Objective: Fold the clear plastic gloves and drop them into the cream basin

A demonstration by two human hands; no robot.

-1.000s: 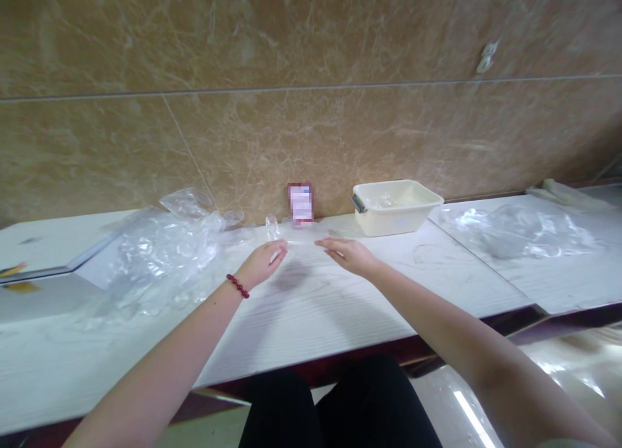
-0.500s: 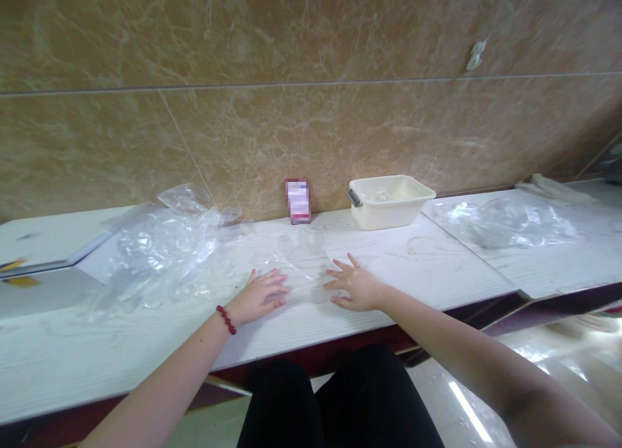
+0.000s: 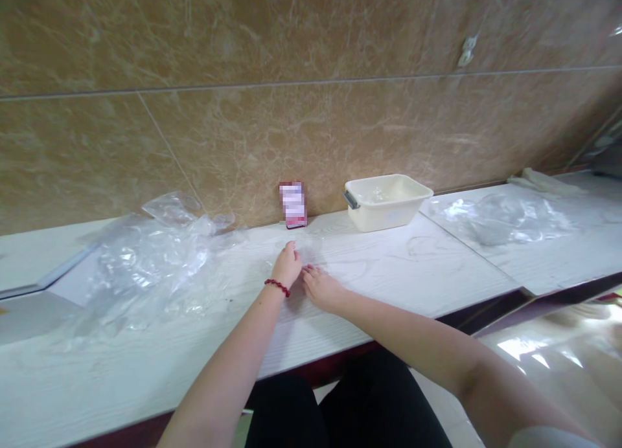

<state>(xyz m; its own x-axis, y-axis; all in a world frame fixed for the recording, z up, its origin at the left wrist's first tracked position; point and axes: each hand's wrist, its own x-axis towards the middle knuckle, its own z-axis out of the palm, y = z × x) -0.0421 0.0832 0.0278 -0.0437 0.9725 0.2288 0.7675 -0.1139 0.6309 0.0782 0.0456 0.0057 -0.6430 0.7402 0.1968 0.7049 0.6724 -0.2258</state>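
A thin clear plastic bag (image 3: 313, 246) lies on the white table, faint against its surface and partly covered by my hands. My left hand (image 3: 287, 265), with a red bead bracelet at the wrist, is turned on its side with curled fingers closed on the bag. Close on its right, my right hand (image 3: 322, 289) rests palm down, its fingers stretched towards the left hand over the plastic's lower edge. The two hands almost touch. How much of the film lies under them is hidden.
Crumpled clear plastic bags (image 3: 155, 254) cover an open carton (image 3: 72, 276) on the left. A small red-edged card or box (image 3: 293, 205), blurred, leans on the marble wall. A cream plastic bin (image 3: 389, 208) contains clear material. More clear plastic (image 3: 515, 218) lies farther right.
Both hands have come together over the plastic bag. The left moved right and up and curled its fingers; the right slid left and drew its spread fingers together. The view shifted slightly.
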